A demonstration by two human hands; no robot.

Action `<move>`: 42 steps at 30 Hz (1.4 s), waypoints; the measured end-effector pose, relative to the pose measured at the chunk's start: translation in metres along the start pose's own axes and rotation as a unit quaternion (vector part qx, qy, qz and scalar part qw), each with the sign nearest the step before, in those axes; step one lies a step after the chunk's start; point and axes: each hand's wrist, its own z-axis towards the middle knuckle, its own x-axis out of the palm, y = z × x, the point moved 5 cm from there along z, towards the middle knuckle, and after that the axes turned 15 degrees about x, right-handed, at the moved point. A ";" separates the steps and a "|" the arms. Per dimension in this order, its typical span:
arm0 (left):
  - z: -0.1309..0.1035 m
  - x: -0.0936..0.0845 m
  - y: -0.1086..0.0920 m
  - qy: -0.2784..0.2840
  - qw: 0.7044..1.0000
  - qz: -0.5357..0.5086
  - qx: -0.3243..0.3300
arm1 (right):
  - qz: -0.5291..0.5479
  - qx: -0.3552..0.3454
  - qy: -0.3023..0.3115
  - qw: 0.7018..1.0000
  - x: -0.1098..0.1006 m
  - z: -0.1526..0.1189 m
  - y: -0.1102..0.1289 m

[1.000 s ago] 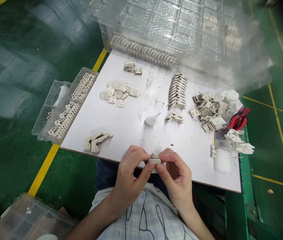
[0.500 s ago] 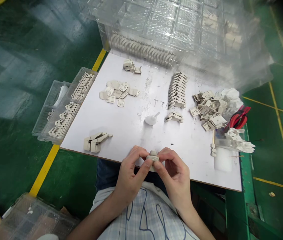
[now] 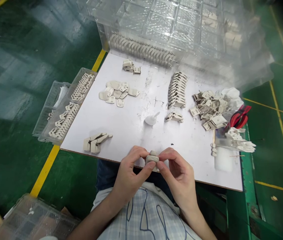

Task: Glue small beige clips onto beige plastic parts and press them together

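A small beige plastic part [image 3: 151, 159] is pinched at the table's front edge between both hands. My left hand [image 3: 134, 170] grips its left side with thumb and forefinger. From the right, my right hand [image 3: 177, 173] closes thumb and fingers on the same part. The fingers partly cover it, so its full shape is hidden. Just beyond lies a white squeeze bottle [image 3: 151, 119] with a thin nozzle. Left of the hands rest several joined beige parts [image 3: 95, 142]. A row of nested beige parts [image 3: 177, 90] stands farther back, with a loose one [image 3: 173, 116] in front.
Flat beige covers [image 3: 119, 91] lie at the left back of the white table [image 3: 131, 126]. A heap of beige parts [image 3: 210, 108] sits right, by red-handled pliers [image 3: 240, 116] and crumpled tissue [image 3: 231, 96]. Clear divided boxes [image 3: 161, 26] stand behind; part-filled trays [image 3: 66, 110] flank the left edge.
My right hand has shifted slightly right, its thumb moving a little away from the left thumb. The beige part is still held between both hands.
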 end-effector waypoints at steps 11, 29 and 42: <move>0.005 0.000 0.002 -0.036 0.992 0.074 0.098 | -0.075 -0.054 -0.072 0.993 -0.025 -0.003 0.002; 0.013 -0.003 0.013 -0.055 0.988 0.121 0.084 | -0.175 -0.091 -0.614 0.764 -0.232 -0.016 -0.013; 0.014 0.002 0.008 -0.030 0.984 0.143 0.102 | -0.139 -0.239 -0.204 0.939 -0.087 0.002 0.022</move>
